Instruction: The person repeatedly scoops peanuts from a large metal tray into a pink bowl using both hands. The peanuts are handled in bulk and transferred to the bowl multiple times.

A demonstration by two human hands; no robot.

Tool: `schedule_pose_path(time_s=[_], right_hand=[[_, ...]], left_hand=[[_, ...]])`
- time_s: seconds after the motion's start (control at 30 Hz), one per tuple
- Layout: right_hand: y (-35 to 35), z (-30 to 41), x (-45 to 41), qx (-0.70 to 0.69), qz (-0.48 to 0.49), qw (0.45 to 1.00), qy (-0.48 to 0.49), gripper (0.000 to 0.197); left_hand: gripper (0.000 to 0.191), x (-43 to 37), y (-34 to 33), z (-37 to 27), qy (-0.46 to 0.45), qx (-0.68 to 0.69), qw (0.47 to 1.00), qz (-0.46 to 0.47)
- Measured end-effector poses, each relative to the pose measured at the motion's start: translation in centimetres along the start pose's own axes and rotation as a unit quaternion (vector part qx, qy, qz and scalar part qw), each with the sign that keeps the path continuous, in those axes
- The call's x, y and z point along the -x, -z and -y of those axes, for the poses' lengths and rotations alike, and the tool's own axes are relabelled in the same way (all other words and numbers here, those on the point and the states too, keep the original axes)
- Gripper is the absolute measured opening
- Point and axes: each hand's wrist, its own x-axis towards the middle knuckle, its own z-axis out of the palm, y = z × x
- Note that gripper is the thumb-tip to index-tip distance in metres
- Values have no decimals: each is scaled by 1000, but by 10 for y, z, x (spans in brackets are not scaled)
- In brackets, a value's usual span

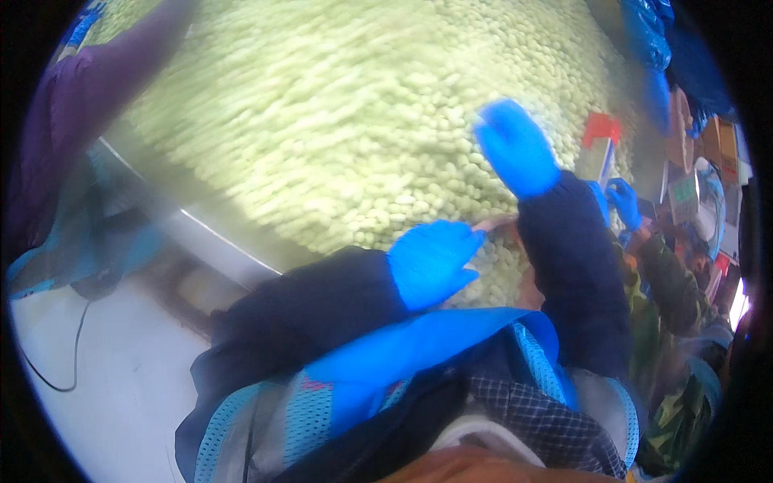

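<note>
My left hand (pixel 432 264), in a blue glove, is beside a basin (pixel 496 222) with a pale pinkish rim, close in front of my body. Its fingertips overlap the rim, and the thumb stands apart from the fingers. Pale green beans or kernels (pixel 498 268) lie inside the basin. My right hand (pixel 519 150), also blue-gloved, is over a wide spread of the same beans (pixel 386 121), beyond the basin. Motion blur hides its fingers and whatever may be in them.
A metal table edge (pixel 226 241) curves along the left. One co-worker's purple sleeve (pixel 102 90) reaches in there. At right, another person's gloved hand (pixel 625 202) is near a clear scoop-like object (pixel 598 154) with a red end. A scale (pixel 685 196) stands farther right.
</note>
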Motion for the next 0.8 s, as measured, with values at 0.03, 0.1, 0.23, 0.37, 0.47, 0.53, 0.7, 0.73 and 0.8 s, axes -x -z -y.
schedule_pose_path(time_s=[0.03,0.1,0.23,0.37,0.47,0.53,0.7,0.73,0.8], right_hand=[[23,5,23,5,-7,1000,30,16],[61,7,71,7,83,996,38,13],[67,-7,135,-69,146,987,-23,24],[61,-10,129,-105,32,989,-102,36],[54,-32,81,-73,-23,990,-115,36],[45,-42,41,6,-56,996,-75,36],[18,-113,-19,223,-13,973,-59,36],[12,-122,-23,228,16,969,-90,36],[7,-129,-22,232,41,964,-126,37]], left_hand=[[51,0,0,-1,7,-1,1000,4],[52,0,1,-4,9,-7,1000,6],[51,0,-1,-3,-11,-28,999,-15],[51,1,-3,-1,-11,-29,999,-11],[51,1,1,0,-11,-39,999,-6],[52,1,2,-1,-11,-44,999,-2],[51,1,5,-2,-5,-45,999,11],[51,1,4,-2,1,-43,999,8],[51,2,2,-1,14,-39,999,3]])
